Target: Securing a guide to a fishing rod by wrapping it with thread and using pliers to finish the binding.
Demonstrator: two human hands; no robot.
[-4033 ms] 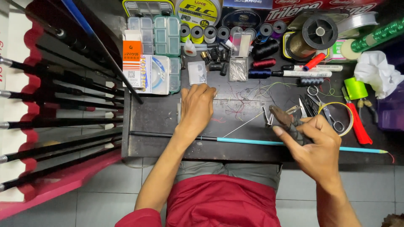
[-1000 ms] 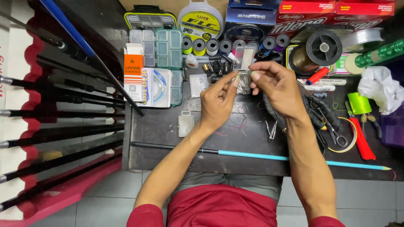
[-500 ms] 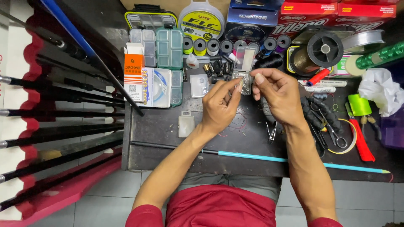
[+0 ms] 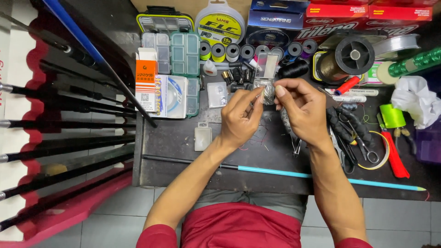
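Note:
Both my hands are raised over the dark worktable (image 4: 174, 138), fingertips meeting at a small clear plastic bag (image 4: 267, 92) holding small dark parts. My left hand (image 4: 241, 120) pinches the bag's left edge with thumb and forefinger. My right hand (image 4: 301, 110) grips its right side. A thin rod blank, black on the left and light blue on the right (image 4: 294, 173), lies along the table's near edge under my forearms.
Tackle boxes (image 4: 177, 53), line spools (image 4: 220, 23), a large black spool (image 4: 354, 54) and small thread bobbins (image 4: 239, 49) fill the back. Scissors and pliers (image 4: 353, 138), a red tool (image 4: 396, 158) and a white rag (image 4: 415, 103) lie right. A rack of black rods (image 4: 55, 119) stands left.
Four seconds ago my hands rested on the table, the right near the rod. Both then lifted to the small bag, which over the last second has shifted slightly between my fingers.

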